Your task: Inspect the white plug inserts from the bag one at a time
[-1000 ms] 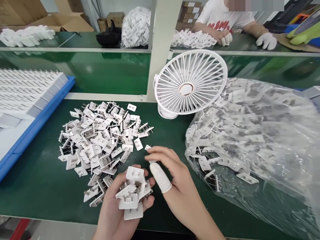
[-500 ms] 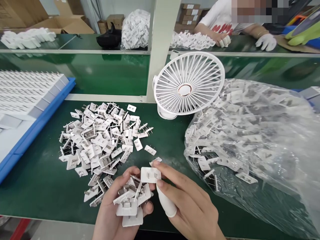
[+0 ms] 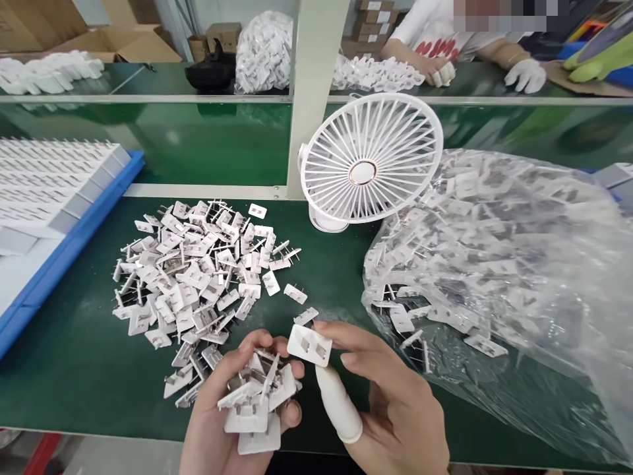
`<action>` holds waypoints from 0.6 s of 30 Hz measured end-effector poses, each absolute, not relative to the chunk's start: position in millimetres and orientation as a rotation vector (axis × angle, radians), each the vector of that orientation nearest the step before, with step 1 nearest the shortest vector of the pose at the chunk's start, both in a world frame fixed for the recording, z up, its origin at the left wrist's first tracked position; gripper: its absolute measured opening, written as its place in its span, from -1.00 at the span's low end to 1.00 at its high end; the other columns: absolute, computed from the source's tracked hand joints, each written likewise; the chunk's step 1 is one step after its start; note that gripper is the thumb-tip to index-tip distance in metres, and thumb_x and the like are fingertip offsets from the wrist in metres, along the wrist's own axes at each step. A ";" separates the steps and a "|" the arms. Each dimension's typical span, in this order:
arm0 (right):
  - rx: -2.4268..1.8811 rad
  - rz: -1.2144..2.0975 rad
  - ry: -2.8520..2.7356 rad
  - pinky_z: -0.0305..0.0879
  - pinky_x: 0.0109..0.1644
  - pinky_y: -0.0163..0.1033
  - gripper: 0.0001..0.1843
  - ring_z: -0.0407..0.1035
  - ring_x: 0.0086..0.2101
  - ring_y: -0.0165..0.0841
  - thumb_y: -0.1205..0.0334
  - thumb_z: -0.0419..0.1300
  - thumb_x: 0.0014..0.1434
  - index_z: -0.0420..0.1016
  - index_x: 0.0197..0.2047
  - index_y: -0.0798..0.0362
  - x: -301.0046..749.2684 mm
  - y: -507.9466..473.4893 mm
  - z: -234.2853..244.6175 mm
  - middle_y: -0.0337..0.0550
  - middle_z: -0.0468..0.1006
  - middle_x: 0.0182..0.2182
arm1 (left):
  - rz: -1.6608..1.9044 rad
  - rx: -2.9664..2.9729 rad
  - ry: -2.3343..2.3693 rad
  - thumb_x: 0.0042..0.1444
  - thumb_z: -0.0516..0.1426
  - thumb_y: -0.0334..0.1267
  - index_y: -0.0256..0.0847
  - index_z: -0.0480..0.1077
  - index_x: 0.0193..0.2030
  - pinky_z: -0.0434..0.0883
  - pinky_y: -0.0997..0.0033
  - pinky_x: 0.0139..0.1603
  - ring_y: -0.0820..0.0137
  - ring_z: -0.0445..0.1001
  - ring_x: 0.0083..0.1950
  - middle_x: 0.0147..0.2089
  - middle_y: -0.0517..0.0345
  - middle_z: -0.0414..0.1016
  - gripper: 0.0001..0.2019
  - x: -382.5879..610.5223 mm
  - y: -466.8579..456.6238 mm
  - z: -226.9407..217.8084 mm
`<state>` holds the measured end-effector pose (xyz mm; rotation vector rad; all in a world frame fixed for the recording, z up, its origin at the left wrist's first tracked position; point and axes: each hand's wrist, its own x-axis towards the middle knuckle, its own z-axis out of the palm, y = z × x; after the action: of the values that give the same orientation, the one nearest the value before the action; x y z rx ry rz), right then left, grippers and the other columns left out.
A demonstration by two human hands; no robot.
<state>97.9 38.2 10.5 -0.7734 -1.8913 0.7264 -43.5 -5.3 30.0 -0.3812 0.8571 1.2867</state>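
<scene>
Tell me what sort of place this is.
Likely a factory assembly bench: a heap of white two-pin plug parts on a green work mat, a bulging clear bag of the same parts, and a gloved co-worker opposite.

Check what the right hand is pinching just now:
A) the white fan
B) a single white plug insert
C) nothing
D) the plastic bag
B: the right hand pinches one white plug insert between its fingertips, just above the handful of inserts cupped in the left hand; the fan and the bag stand apart from it.
</scene>
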 end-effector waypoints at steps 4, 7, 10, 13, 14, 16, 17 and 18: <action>-0.764 0.733 -1.856 0.53 -0.18 -0.12 -0.55 0.50 -0.14 -0.21 0.59 0.14 0.07 0.24 -0.04 -0.05 96.4 39.2 11.6 0.02 0.54 -0.19 | 1.277 -0.388 0.854 0.20 -0.02 -0.42 -0.27 0.43 -0.40 0.45 0.48 -0.54 0.34 0.51 -0.37 -0.40 0.08 0.43 -0.76 -44.6 -3.7 30.5; -0.767 0.709 -1.866 0.52 -0.19 -0.14 -0.54 0.49 -0.17 -0.24 0.61 0.12 0.05 0.26 -0.04 -0.04 95.7 40.3 13.6 0.01 0.53 -0.20 | 1.282 -0.398 0.855 0.20 -0.01 -0.41 -0.27 0.43 -0.41 0.44 0.48 -0.54 0.34 0.51 -0.37 -0.41 0.08 0.43 -0.76 -44.3 -2.6 29.9; -0.765 0.623 -1.933 0.51 -0.23 -0.15 -0.56 0.48 -0.18 -0.23 0.61 0.09 0.04 0.32 -0.08 -0.04 96.8 40.9 15.4 0.02 0.52 -0.21 | 1.289 -0.399 0.839 0.20 -0.01 -0.42 -0.27 0.44 -0.41 0.44 0.48 -0.55 0.34 0.51 -0.36 -0.40 0.08 0.44 -0.76 -43.8 -3.0 28.9; -0.768 0.538 -1.994 0.49 -0.24 -0.21 -0.60 0.47 -0.18 -0.24 0.62 0.07 0.04 0.41 -0.12 0.01 98.8 39.9 14.8 0.04 0.50 -0.17 | 1.310 -0.393 0.803 0.20 -0.01 -0.43 -0.28 0.45 -0.40 0.45 0.47 -0.56 0.35 0.52 -0.39 -0.41 0.09 0.47 -0.76 -43.0 -3.9 28.6; -0.775 0.534 -2.008 0.49 -0.24 -0.22 -0.59 0.47 -0.17 -0.24 0.62 0.06 0.05 0.44 -0.12 0.02 99.3 39.3 14.1 0.05 0.48 -0.15 | 1.317 -0.389 0.793 0.20 -0.01 -0.43 -0.28 0.46 -0.40 0.45 0.47 -0.57 0.36 0.52 -0.40 -0.41 0.09 0.47 -0.75 -42.6 -4.2 28.8; -0.773 0.553 -2.028 0.48 -0.23 -0.23 -0.58 0.45 -0.15 -0.24 0.62 0.03 0.05 0.46 -0.10 0.04 99.4 38.0 12.7 0.06 0.45 -0.14 | 1.326 -0.381 0.786 0.20 -0.04 -0.45 -0.28 0.47 -0.40 0.46 0.46 -0.57 0.37 0.52 -0.42 -0.42 0.09 0.49 -0.72 -41.8 -5.0 29.3; -0.762 0.568 -2.040 0.47 -0.22 -0.23 -0.57 0.45 -0.15 -0.24 0.63 0.03 0.05 0.46 -0.09 0.06 99.0 37.4 12.2 0.07 0.44 -0.15 | 1.325 -0.378 0.785 0.21 -0.05 -0.45 -0.28 0.48 -0.39 0.47 0.46 -0.57 0.38 0.52 -0.42 -0.42 0.08 0.50 -0.70 -41.4 -5.3 29.6; -0.752 0.580 -2.050 0.47 -0.22 -0.23 -0.58 0.45 -0.16 -0.24 0.63 0.03 0.05 0.46 -0.09 0.08 98.4 37.0 12.0 0.07 0.44 -0.16 | 1.323 -0.375 0.781 0.22 -0.06 -0.45 -0.28 0.48 -0.39 0.47 0.45 -0.57 0.38 0.52 -0.43 -0.42 0.08 0.50 -0.69 -41.1 -5.6 29.8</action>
<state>98.4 37.0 12.0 -0.7525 -2.0497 0.5797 -41.1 -5.6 29.8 -0.3747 0.7807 1.3227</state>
